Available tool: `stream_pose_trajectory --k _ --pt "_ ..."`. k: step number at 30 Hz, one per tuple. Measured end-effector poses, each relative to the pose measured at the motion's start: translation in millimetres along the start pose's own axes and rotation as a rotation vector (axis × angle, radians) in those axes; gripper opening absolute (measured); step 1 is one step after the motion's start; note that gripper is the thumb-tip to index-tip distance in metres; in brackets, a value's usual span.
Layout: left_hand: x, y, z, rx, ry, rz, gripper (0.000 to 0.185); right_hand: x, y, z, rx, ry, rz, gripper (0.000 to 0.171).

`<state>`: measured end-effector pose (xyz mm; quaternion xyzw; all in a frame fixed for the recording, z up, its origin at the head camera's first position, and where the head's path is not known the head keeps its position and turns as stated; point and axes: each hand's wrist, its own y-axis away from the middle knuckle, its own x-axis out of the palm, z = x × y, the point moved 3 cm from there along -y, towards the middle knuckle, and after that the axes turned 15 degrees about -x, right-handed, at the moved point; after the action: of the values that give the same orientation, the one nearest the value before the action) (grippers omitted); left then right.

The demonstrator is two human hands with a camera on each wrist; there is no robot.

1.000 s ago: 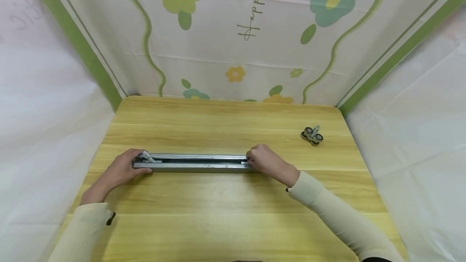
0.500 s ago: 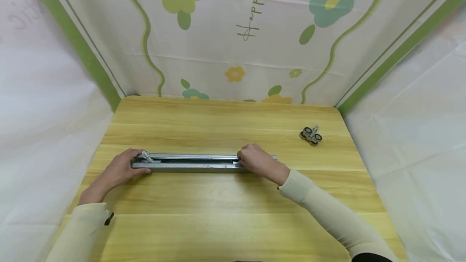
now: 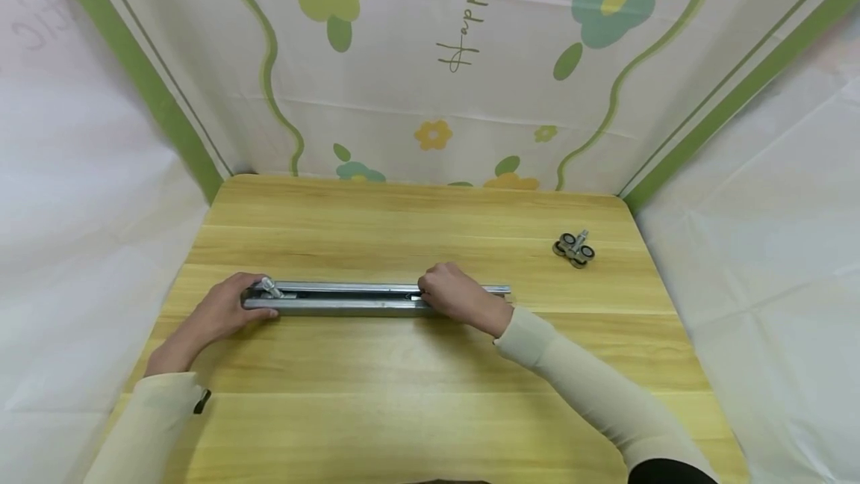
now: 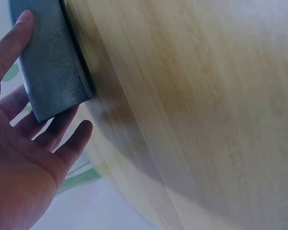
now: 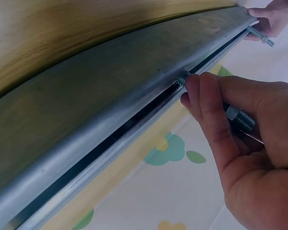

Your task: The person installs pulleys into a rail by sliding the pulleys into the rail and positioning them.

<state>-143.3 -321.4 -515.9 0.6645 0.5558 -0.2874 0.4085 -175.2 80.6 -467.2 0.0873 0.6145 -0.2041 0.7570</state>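
A metal channel rail (image 3: 349, 308) lies on the wooden table with its slot facing up. My left hand (image 3: 218, 314) holds its left end, thumb on the near side and fingers at the far side. A threaded bolt (image 3: 270, 288) stands tilted out of the slot beside that hand. Further right along the rail, my right hand (image 3: 460, 297) pinches another bolt, whose threaded end (image 5: 241, 119) shows past the fingers in the right wrist view. The lower part of this bolt goes into the slot, and what it joins inside is hidden.
A loose four-wheeled roller trolley (image 3: 575, 250) with an upright bolt lies at the table's right rear. Behind the table (image 3: 403, 222) hangs a flower-printed cloth (image 3: 403, 58), with white cloth on both sides.
My right hand has slid left along the rail with the pinched bolt, uncovering the rail's right end. My left hand and the rail have stayed in place.
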Motion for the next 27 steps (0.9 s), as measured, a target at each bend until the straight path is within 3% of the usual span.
stream_pose_trajectory --k 14,27 --pt "0.3 0.4 0.0 0.004 0.018 -0.009 0.072 5 -26 11 -0.057 0.006 -0.004 0.031" --pt "-0.3 1.5 -1.8 0.014 0.029 -0.021 0.069 11 -52 22 -0.096 0.039 0.002 0.029"
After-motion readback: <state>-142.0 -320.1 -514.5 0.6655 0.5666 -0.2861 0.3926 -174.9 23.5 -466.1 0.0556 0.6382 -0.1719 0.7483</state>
